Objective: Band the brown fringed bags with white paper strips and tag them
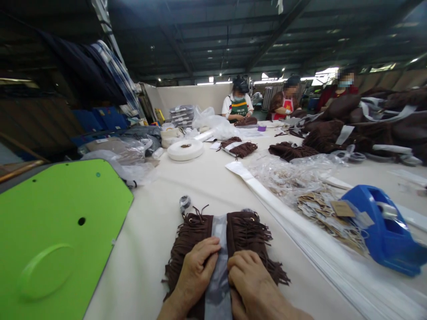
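Note:
A dark brown fringed piece (246,222), soft like suede and perhaps a bag, lies flat on the table in front of me. Down its middle runs a pale grey, slightly shiny strip (218,266). My left hand (196,266) is closed at the strip's left edge, thumb and fingers drawn together on it. Along the opposite edge, my right hand (250,278) curls its fingers over the strip and the brown fabric; its thumb is partly hidden. Just beyond the top left corner of the fringed piece sits a small grey, plastic-wrapped part (184,203).
A green board (66,231) lies at the left, a blue tape dispenser (383,229) at the right. Long white strips (283,213) run beside tangled tags (320,213). A white roll (185,150) and brown fringed pieces (240,147) lie farther back. Several people work beyond.

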Available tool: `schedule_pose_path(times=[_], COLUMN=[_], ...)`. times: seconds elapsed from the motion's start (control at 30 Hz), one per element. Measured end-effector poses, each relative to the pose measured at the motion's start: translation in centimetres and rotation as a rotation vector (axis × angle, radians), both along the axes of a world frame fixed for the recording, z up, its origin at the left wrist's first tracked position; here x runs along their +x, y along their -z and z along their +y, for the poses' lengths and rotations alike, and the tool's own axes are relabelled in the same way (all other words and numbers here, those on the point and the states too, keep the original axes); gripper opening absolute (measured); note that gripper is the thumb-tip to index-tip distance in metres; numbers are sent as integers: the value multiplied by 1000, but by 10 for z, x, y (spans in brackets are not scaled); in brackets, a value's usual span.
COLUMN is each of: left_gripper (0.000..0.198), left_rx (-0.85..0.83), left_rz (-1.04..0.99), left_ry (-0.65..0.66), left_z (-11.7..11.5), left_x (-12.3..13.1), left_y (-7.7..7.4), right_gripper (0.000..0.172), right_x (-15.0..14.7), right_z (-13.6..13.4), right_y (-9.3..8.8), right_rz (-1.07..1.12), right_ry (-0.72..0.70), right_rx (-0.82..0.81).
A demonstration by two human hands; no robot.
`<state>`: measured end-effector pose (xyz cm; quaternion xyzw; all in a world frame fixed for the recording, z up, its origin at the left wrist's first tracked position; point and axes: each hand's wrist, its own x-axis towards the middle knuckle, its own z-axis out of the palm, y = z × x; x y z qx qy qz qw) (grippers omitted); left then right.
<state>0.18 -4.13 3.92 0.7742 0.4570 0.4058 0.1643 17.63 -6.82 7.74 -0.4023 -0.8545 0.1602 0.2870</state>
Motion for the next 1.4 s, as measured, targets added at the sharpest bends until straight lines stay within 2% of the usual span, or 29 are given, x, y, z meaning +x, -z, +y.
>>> schedule_pose_path(times=[0.07,0.17,0.2,0.23,0.3,0.37,0.47,0.53,0.6,0.7,0.77,0.9,1.0,1.1,1.17,1.23,1.33,1.4], left_gripper=[21,21,22,22,22,23,25,28,31,42,62,95,99,93,90,91,103,111], left_rx=[2,5,13,23,57,97,185,261,341,428,464,537,523,451,422,409,371,284], left_rz=[2,19,24,30,47,86,210,341,478,622,664,742,824,884,895,899,888,874], left_ry=[-4,-12,-14,-14,-8,-3,-4,4,6,-26,-29,53,34,15,25,31,48,69], left_z=[-1,-2,-3,-3,-4,-4,-6,-11,-18,-31,-38,-43,-37,-26,-21,-19,-22,-25], left_x=[1,2,2,3,2,2,2,5,11,18,20,14,7,2,1,0,1,1], left_y=[0,1,1,2,3,4,1,-3,-4,-1,5,14,11,2,-2,-3,-4,-7], right_gripper=[11,9,7,8,11,7,31,41,47,51,53,53,48,42,62,80,71,69], right_x=[10,63,82,99,117,110,69,44,32,38,45,42,35,42,53,63,68,67], right_z=[1,3,2,1,-4,-10,-13,-11,-7,-3,-1,8,21,34,40,43,43,42], right_y=[7,-3,-10,-17,-27,-26,-4,18,38,56,58,57,52,41,33,29,30,32], right_rz=[114,240,246,238,178,112,27,-65,-123,-107,-99,-80,-44,-25,-32,-51,-81,-97], right_ry=[-109,-280,-266,-211,-3,105,-13,44,131,106,71,44,48,-76,-221,-308,-328,-325], right_rx=[-93,-428,-502,-510,-387,-124,300,437,478,478,423,282,160,-36,-146,-169,-115,-74])
